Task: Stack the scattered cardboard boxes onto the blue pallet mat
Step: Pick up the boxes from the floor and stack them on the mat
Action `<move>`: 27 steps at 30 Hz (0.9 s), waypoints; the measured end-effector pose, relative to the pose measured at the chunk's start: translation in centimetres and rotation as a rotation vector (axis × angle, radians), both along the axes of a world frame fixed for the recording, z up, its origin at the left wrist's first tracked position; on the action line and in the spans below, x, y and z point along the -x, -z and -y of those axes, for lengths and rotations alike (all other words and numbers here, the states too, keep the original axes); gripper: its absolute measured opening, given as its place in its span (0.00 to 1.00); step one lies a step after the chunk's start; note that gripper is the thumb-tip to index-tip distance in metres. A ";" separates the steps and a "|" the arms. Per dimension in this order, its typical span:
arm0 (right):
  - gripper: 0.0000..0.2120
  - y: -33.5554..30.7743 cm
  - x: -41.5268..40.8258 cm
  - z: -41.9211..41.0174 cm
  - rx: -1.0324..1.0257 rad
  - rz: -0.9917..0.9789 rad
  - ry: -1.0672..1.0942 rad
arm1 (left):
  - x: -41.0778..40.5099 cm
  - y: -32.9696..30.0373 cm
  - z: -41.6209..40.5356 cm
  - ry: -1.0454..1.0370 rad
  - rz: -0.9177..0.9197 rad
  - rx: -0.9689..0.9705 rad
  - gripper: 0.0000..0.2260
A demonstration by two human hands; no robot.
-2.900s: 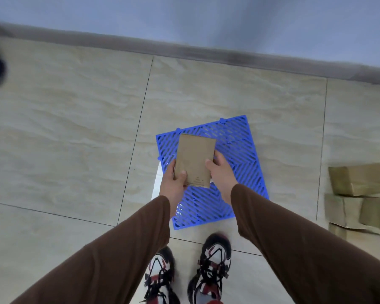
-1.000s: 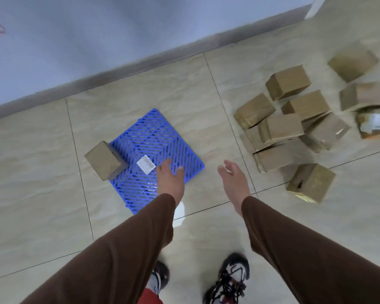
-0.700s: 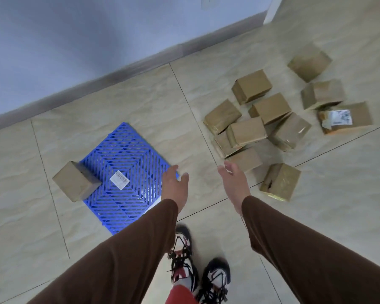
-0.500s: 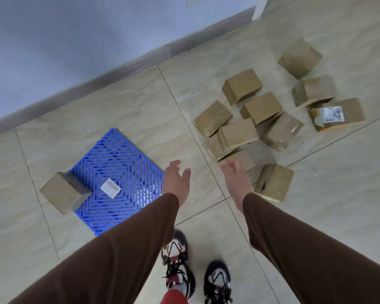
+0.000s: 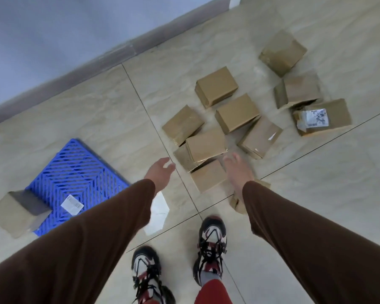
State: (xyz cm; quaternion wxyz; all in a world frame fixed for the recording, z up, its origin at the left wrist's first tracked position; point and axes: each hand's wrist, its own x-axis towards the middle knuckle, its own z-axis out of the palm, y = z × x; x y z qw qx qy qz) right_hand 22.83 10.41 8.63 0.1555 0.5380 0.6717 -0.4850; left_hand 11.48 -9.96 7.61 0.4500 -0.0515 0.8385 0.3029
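The blue pallet mat (image 5: 75, 172) lies on the tiled floor at the left, with one cardboard box (image 5: 18, 212) standing on its left corner and a white label (image 5: 71, 204) lying on it. Several brown cardboard boxes are scattered ahead and to the right; the nearest box (image 5: 207, 175) sits between my hands. My left hand (image 5: 160, 172) is open and empty, just left of that box. My right hand (image 5: 237, 170) is open, blurred, over its right side and partly covers another box (image 5: 237, 202).
A box with a white shipping label (image 5: 323, 117) lies far right. A grey skirting board (image 5: 75, 75) and blue-grey wall run along the back. A white paper scrap (image 5: 157, 213) lies by my left forearm. My two shoes (image 5: 211, 242) stand on the tiles below.
I set the box on the mat's corner, let go, and turned right. Both empty hands have moved away from the mat toward the scattered pile, and my feet have stepped closer.
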 end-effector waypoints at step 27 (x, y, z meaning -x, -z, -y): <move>0.14 5.2 6.8 2.7 0.182 -0.270 0.367 | -0.7 2.6 -5.3 -0.349 -0.091 -0.260 0.20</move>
